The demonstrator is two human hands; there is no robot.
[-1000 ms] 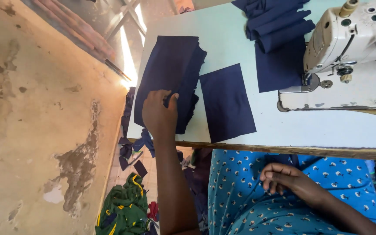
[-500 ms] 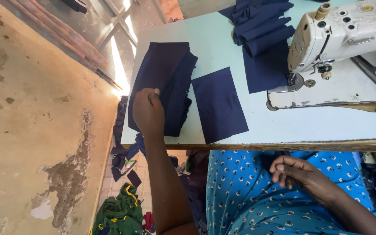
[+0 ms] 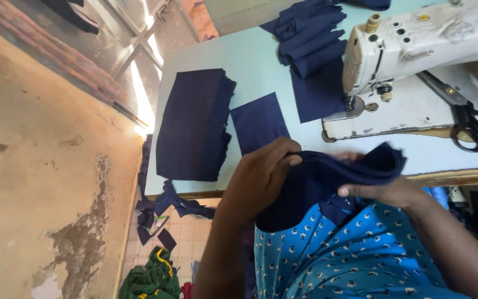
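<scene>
Item: folded navy cloth piece [image 3: 327,177], dark blue woven fabric, held in both hands above the person's lap, at the near edge of the pale blue tabletop [image 3: 261,61].

Left hand [image 3: 261,177]: grip closed over the left end of the cloth, fingers curled across its upper fold, thumb hidden beneath.

Right hand [image 3: 388,191]: grip closed on the lower right edge, fingertips pinching the layers from below; the rest of the hand lies behind the fabric.

Handling, as judged: light, soft and limp, with no stiffness of its own. The middle sags between the two hands and the loose end hangs toward the blue patterned garment [image 3: 360,254] on the lap. It looks matte rather than slippery and not fragile, though the cut edges may fray. Best taken by pinching at opposite edges or corners so that the layers stay together; a single hold would let it droop and unfold.

Also on the tabletop:
- stack of navy cut pieces [image 3: 192,124], flat, at the left end, edges slightly fanned
- single navy rectangle [image 3: 258,122], flat, just beside that stack
- heap of folded navy pieces [image 3: 311,39] at the far side, one piece running under the presser foot
- white sewing machine [image 3: 416,39] at the right
- black-handled scissors [image 3: 468,119] on the machine bed

On the floor: navy offcuts [image 3: 161,216] and a green garment [image 3: 150,279].
</scene>
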